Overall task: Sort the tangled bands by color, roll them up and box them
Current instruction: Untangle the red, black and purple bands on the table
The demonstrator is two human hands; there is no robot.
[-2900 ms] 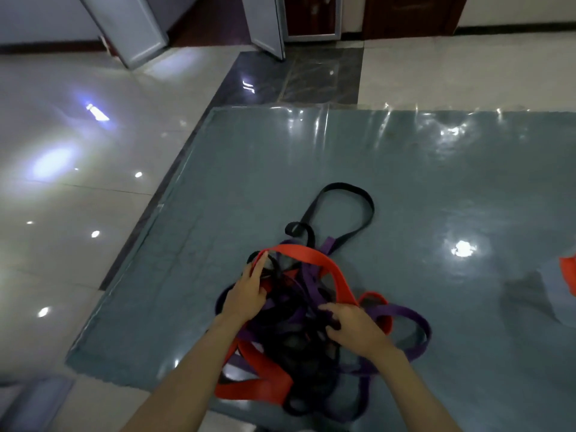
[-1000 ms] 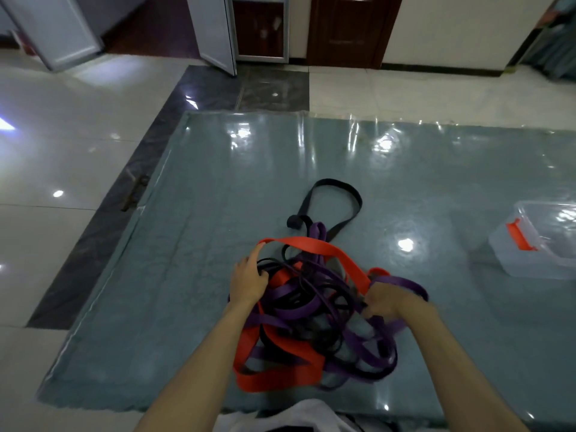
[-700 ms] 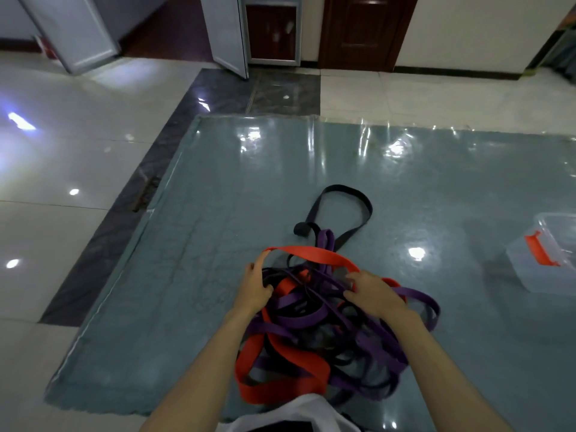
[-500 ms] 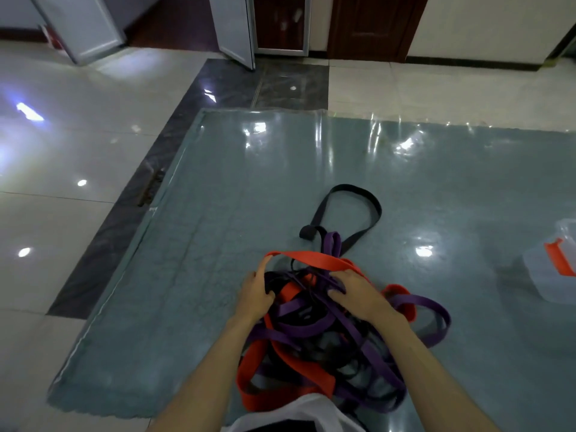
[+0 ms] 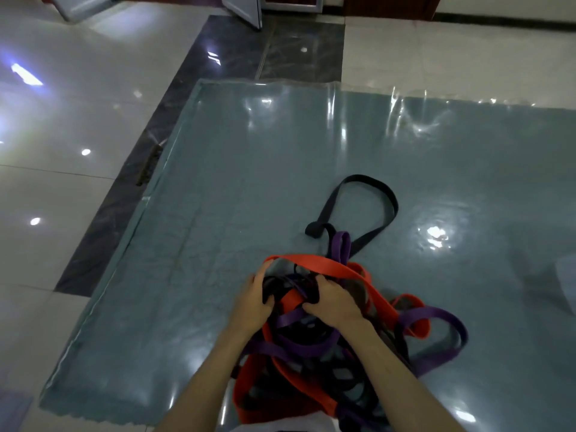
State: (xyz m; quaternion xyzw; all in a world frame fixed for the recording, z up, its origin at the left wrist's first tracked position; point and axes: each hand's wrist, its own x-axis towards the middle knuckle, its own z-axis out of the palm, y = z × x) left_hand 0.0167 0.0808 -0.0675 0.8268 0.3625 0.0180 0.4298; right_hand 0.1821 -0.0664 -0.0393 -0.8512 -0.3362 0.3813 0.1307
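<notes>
Gripping the tangled bands on the blue-grey mat, the left hand curls round dark strands while the right hand pinches a black and purple bunch. Farther off, a black loop trails from the heap across the mat.

One camera, worn on the person's head, looks forward and steeply down from close above. Both forearms enter from the near edge, and the hands sit low in the middle. A grey mat fills most of the view, with tiled floor at left and far.
</notes>
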